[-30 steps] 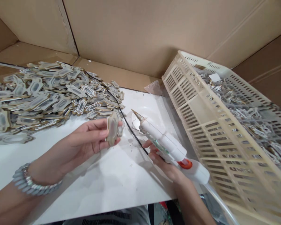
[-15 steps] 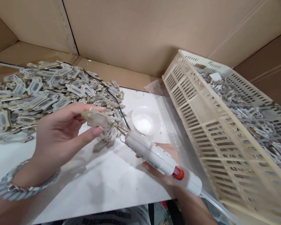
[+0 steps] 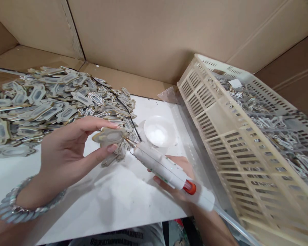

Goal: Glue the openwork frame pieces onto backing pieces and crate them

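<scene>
Between thumb and fingertips, my left hand (image 3: 66, 157) pinches a small translucent plaque-shaped piece (image 3: 111, 136), greyish with a yellowish rim. My right hand (image 3: 174, 177) is wrapped round a white hot glue gun (image 3: 159, 164) from below; most of its fingers are hidden behind the body. The gun's thin metal nozzle points up and left, its tip at the right end of the piece. A clear glue stick (image 3: 233, 222) sticks out of the gun's back end. Just beyond the left hand lies a heap of similar plaque-shaped pieces (image 3: 48, 109), some with white scrolled frames.
A round white dish (image 3: 157, 131) stands on the white work surface (image 3: 123, 212) beyond the gun. To the right is a cream slotted plastic crate (image 3: 220, 136) holding many small framed parts. A black cord (image 3: 135, 126) runs along the heap. Cardboard walls (image 3: 133, 37) enclose the back.
My left hand has shifted slightly right and down, tilting the piece. The glue gun has moved a little left, so its nozzle tip now overlaps the piece's right end.
</scene>
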`<state>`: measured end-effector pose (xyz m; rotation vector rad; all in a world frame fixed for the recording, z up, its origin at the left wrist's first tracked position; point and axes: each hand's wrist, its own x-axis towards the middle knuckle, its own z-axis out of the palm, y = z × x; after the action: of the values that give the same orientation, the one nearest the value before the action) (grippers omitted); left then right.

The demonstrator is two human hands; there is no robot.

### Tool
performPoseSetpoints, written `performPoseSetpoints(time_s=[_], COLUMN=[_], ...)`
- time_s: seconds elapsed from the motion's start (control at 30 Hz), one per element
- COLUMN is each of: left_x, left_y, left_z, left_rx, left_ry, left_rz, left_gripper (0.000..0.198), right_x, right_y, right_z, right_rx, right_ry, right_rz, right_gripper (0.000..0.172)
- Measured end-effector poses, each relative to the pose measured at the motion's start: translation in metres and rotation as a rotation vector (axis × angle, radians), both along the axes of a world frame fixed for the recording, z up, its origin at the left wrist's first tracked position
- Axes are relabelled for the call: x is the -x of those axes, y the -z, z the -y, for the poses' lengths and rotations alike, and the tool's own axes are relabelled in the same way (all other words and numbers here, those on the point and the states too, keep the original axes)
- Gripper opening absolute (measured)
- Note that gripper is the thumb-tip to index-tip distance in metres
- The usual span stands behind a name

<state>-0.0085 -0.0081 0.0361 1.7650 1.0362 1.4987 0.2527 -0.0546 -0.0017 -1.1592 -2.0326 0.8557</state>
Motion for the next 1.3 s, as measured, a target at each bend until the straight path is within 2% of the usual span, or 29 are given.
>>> performPoseSetpoints(time_s=[0.17, 0.57, 1.03, 1.3], left_x=[-0.0019, -0.0013, 0.0000, -0.0007], left_y=[-0.0019, -0.0011, 0.0016, 0.0016], left_z=[0.0035, 0.0032, 0.0025, 0.0014], left_rx=[-0.013, -0.014, -0.006, 0.022], left_ry=[0.008, 0.001, -0.002, -0.018], left_rz=[-0.010, -0.022, 0.009, 0.026], left_gripper=[0.036, 0.035, 0.037, 0.031], right_x=[0.0013, 0.0015, 0.0057, 0.0048], right_y=[-0.0034, -0.0023, -0.0082, -0.0059], right_z=[-0.0014, -0.0018, -0.0030, -0.0026], right_rx=[-0.011, -0.023, -0.034, -0.058], right_ry=[-0.004, -0.009, 0.026, 0.026], right_rz=[-0.029, -0.041, -0.055, -0.062], right_gripper=[0.017, 0.021, 0.007, 0.009])
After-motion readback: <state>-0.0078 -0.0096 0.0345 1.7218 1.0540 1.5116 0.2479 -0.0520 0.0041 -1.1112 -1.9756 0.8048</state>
